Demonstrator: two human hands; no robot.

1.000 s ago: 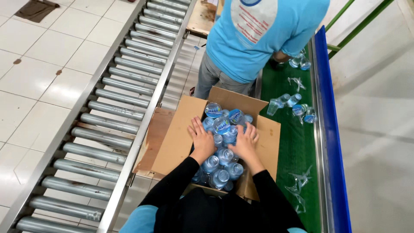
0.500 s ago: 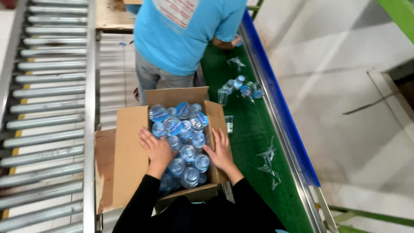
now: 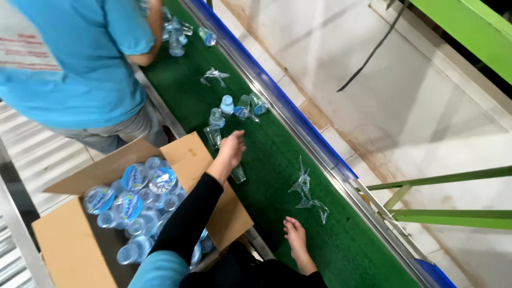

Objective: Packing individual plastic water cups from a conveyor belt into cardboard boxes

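Note:
My left hand [image 3: 230, 151], in a black sleeve, stretches out from over the open cardboard box [image 3: 64, 240] onto the green conveyor belt [image 3: 277, 160]. Its fingers are apart and hold nothing. It hovers by a clear sealed water cup [image 3: 214, 135], and another cup [image 3: 238, 174] lies just under the wrist. My right hand [image 3: 295, 238] rests flat on the belt near me, fingers spread and empty, beside crumpled clear plastic [image 3: 311, 201]. The box holds several blue-lidded water cups [image 3: 140, 192].
A co-worker in a blue shirt [image 3: 69, 64] stands at the far end of the box, one arm over more cups [image 3: 176, 37] on the belt. Loose cups [image 3: 242, 108] lie farther along. A blue rail [image 3: 277, 96] edges the belt; metal rollers [image 3: 10, 245] run at left.
Both my hands have left the cups in the box. The left has reached right onto the belt toward the loose cups, and the right has come down on the belt. My view swung right.

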